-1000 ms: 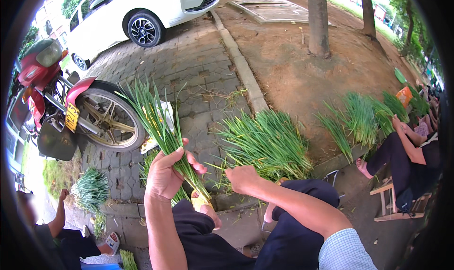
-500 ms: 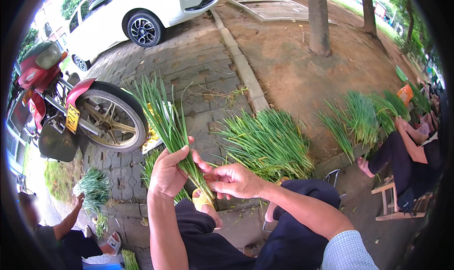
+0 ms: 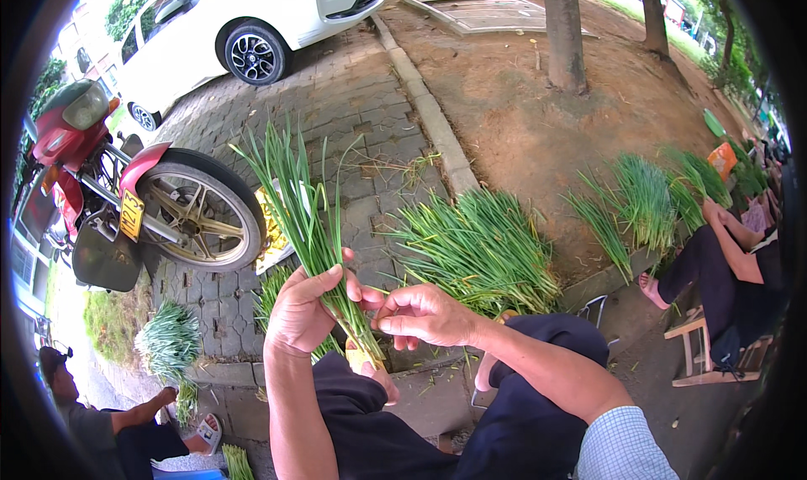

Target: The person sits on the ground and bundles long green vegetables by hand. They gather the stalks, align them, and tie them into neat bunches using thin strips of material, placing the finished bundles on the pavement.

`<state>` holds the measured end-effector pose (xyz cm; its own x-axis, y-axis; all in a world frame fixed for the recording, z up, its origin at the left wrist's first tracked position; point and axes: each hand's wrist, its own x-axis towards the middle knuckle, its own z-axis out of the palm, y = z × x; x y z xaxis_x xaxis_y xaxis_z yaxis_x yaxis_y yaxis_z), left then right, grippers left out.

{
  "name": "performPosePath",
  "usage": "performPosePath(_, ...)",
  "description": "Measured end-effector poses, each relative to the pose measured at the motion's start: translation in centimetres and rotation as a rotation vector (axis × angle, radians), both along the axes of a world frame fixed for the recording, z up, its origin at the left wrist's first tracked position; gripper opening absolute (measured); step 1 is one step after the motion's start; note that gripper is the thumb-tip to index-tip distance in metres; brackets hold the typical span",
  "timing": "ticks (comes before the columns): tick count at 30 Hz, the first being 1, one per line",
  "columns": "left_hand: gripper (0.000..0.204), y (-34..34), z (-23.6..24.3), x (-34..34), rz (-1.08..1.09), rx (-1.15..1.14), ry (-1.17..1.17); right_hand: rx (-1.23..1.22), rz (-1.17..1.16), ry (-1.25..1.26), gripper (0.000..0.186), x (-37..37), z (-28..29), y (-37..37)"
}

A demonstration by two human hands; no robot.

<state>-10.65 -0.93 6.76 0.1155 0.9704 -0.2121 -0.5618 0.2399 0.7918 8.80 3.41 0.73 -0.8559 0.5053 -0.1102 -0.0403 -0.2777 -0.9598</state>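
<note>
A bunch of long green chives (image 3: 304, 219) stands tilted in my left hand (image 3: 304, 308), leaf tips up and pale stem ends down. My left fingers and thumb are wrapped round its lower part. Just right of the stems, my right hand (image 3: 433, 316) is closed in a pinch; what lies between its fingertips is too small to make out. Beyond my hands, a large heap of chives (image 3: 475, 249) lies on the paving. More chives (image 3: 271, 299) lie partly hidden behind my left wrist.
A red motorcycle (image 3: 139, 177) stands at the left, and a white car (image 3: 277, 18) is parked behind. One person (image 3: 92, 413) sits at the left by a chive bundle (image 3: 168, 337). Another person (image 3: 727, 270) sits at the right beside further bundles (image 3: 646, 198). A kerb (image 3: 433, 127) borders bare soil.
My right hand has shifted slightly right, away from the stems, still pinched. The left-hand person's hand has dropped from the chive bundle to lower down. My left hand keeps its hold.
</note>
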Motion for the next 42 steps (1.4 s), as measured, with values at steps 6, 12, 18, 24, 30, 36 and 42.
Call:
performPosePath(6,0.028,-0.1,-0.4,0.0,0.007,0.010,-0.026,0.037,-0.029,-0.035,0.017,0.6,0.3,0.6)
performPosePath(12,0.029,-0.1,-0.3,0.1,0.003,0.042,-0.029,0.039,-0.017,-0.031,0.014,1.4,1.2,0.8)
performPosePath(18,0.027,0.0,-0.7,0.0,0.013,0.094,-0.071,0.034,0.021,-0.049,0.013,1.6,1.3,0.6)
performPosePath(24,0.028,-0.1,-0.8,-0.2,-0.014,0.087,-0.140,0.039,-0.158,-0.044,0.013,1.8,0.8,0.9)
performPosePath(30,0.028,-0.3,-0.5,-0.1,0.034,0.085,-0.086,0.078,-0.426,-0.204,0.017,2.4,0.8,2.3)
performPosePath(36,0.027,-0.2,-0.5,-0.2,0.089,0.072,-0.021,0.853,-0.474,-0.561,0.010,2.7,-1.3,2.1)
performPosePath(42,0.026,0.0,-0.8,-0.3,0.108,0.064,-0.029,1.014,-0.333,-0.596,0.039,2.7,-2.0,0.9)
